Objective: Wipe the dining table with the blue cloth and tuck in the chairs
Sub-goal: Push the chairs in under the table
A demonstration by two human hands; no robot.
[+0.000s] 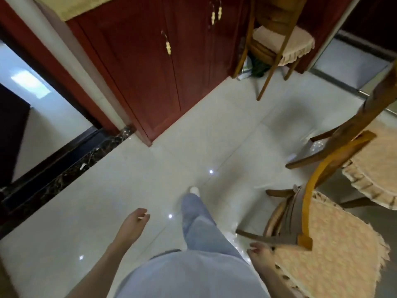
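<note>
View: head camera looks down at a pale tiled floor (139,186); the frame is motion-blurred.
Left hand (135,222): 7 o'clock, hanging over the floor; fingers loosely curled and narrow, holding nothing.
Right hand (261,258): 5 o'clock, just beside the near chair; fingers loosely extended, no grip seen. Cannot tell whether the fingertips touch the dark wooden rail just above them.
Near chair (306,211): 4 o'clock, curved orange-brown back rail, fringed beige seat cushion (339,250).
Second chair (335,145): 3 o'clock, just beyond the near chair, dark brown frame, with the same kind of fringed cushion.
Third chair (285,39): 1 o'clock, well apart from the other two, standing against the red wooden cabinet (139,72).
Cabinet: 11 to 12 o'clock, gold-coloured door handles (168,47).
Leg: blue trouser leg (197,229) stepped forward at 6 o'clock, white shoe toe (195,190) on the tiles.
Threshold: dark marble strip (64,168) at 9 o'clock, along the floor's left edge.
</note>
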